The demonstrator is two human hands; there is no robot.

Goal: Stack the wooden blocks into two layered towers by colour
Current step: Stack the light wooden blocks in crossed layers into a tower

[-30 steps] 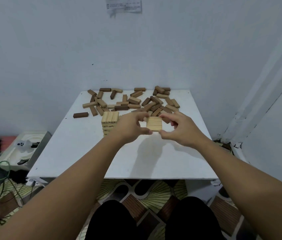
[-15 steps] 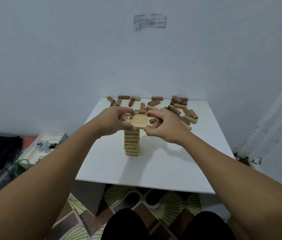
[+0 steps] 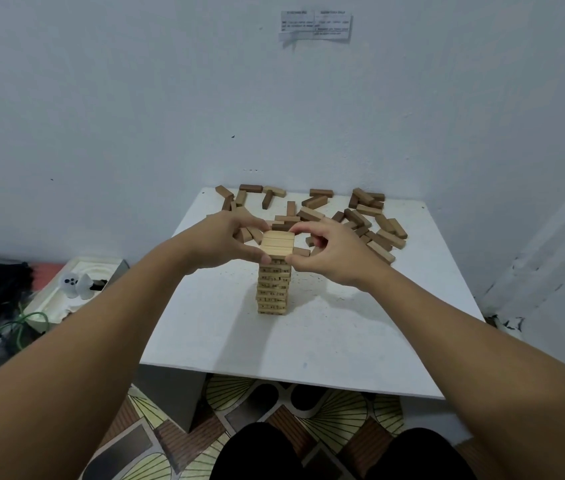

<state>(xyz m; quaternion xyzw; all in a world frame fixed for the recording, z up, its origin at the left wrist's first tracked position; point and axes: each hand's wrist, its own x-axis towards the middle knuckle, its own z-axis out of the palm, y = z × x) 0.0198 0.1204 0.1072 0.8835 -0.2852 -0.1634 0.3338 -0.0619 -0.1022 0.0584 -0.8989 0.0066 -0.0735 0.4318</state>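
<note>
A tower of light wooden blocks (image 3: pixel 273 289) stands upright in the middle of the white table (image 3: pixel 326 341). Its top layer (image 3: pixel 277 244) is three light blocks side by side. My left hand (image 3: pixel 229 242) pinches that layer from the left with thumb and fingers. On the right side my right hand (image 3: pixel 329 252) pinches the same layer. Several loose brown and tan blocks (image 3: pixel 364 220) lie scattered at the back of the table, behind my hands.
The table sits in a corner against a pale wall, with a paper note (image 3: pixel 315 26) taped high up. A white foam tray (image 3: pixel 76 289) and green cables (image 3: pixel 7 327) lie on the floor at the left. Patterned floor mat (image 3: pixel 177 441) shows below the table's front edge.
A second ago both hands held the three-block layer low, right of the tower. They lifted it and it now sits on the tower's top, still pinched. The camera view has shifted.
</note>
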